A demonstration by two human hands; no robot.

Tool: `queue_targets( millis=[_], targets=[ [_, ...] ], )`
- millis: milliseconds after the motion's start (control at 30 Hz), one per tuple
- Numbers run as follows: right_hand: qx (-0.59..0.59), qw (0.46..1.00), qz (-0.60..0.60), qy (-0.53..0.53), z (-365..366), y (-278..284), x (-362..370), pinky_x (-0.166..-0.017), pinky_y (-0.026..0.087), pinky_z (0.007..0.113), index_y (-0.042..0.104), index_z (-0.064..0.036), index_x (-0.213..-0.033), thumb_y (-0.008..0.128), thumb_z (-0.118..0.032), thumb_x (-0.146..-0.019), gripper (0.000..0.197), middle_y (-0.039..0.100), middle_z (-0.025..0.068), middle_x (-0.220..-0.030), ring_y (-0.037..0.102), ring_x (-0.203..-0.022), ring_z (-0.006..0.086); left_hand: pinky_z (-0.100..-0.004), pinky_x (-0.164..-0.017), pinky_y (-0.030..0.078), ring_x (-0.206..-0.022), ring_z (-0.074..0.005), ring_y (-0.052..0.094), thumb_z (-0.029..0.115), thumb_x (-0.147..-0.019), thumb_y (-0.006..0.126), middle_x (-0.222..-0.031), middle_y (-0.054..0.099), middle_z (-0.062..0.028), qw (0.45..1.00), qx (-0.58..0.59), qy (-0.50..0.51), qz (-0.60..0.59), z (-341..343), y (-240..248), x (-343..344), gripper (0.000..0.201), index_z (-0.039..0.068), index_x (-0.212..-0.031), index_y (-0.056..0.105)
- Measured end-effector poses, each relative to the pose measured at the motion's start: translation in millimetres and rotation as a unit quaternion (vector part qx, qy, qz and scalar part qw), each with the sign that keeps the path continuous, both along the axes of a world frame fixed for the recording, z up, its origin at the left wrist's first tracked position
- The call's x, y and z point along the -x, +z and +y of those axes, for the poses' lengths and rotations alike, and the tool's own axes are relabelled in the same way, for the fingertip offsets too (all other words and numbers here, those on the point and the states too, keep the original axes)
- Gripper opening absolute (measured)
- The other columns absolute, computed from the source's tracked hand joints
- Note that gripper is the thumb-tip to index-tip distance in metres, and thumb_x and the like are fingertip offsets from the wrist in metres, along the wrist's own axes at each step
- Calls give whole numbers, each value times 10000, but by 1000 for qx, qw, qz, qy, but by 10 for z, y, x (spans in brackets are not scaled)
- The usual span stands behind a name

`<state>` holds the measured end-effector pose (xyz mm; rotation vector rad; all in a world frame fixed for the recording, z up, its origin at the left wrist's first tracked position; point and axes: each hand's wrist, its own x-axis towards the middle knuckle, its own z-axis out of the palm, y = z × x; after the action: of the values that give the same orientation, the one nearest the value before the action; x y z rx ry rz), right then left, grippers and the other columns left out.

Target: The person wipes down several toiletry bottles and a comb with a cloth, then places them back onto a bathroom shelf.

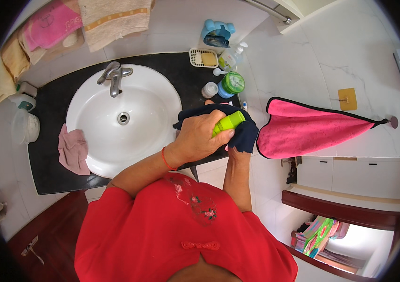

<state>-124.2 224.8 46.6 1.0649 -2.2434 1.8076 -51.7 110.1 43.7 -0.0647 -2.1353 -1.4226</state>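
My left hand (200, 134) is closed around a lime-green tube or small bottle (228, 123). The container is tilted, and its far end rests against a dark navy cloth (245, 137). My right hand holds this cloth, which covers nearly all of it; only the wrist (240, 159) shows below the cloth's lower edge. Fingers of that hand are mostly hidden under the fabric. Both hands are close together by the right rim of a white oval sink (115, 145).
A black counter (47, 160) surrounds the sink, which has a metal faucet (115, 80). At the back right are a soap dish (203, 58), a green-lidded jar (233, 82) and a small white jar (209, 90). A pink towel (303, 127) hangs right; a dusty-pink cloth (73, 149) drapes the left rim.
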Motion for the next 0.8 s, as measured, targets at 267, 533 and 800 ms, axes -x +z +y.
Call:
queue_targets(
  millis=[267, 533, 800],
  targets=[
    [-8, 1000, -20, -5, 91, -12, 7, -684, 489, 279, 660, 5, -958, 553, -123, -788, 239, 671, 134, -937, 650, -788, 224, -366, -527, 441, -601, -297, 572, 246, -780, 661, -679, 568, -127, 999, -16, -22, -24, 24, -4, 0, 288, 41, -929, 524],
    [-176, 950, 244, -84, 208, 9, 96, -550, 457, 334, 605, -20, -742, 584, -54, -717, 46, 607, 143, -749, 594, -641, 302, -366, -539, 439, -646, -269, 563, 173, -655, 740, -744, 569, -86, 991, 112, 68, 33, 41, -51, 43, 359, 54, -916, 525],
    [-153, 966, 202, 57, 161, 33, 145, -541, 457, 312, 609, -40, -684, 608, -77, -642, 56, 614, 91, -753, 603, -643, 246, -369, -555, 415, -650, -260, 531, 132, -589, 741, -715, 523, -72, 976, 199, 90, 19, 9, -64, 53, 399, 64, -914, 521]
  ],
)
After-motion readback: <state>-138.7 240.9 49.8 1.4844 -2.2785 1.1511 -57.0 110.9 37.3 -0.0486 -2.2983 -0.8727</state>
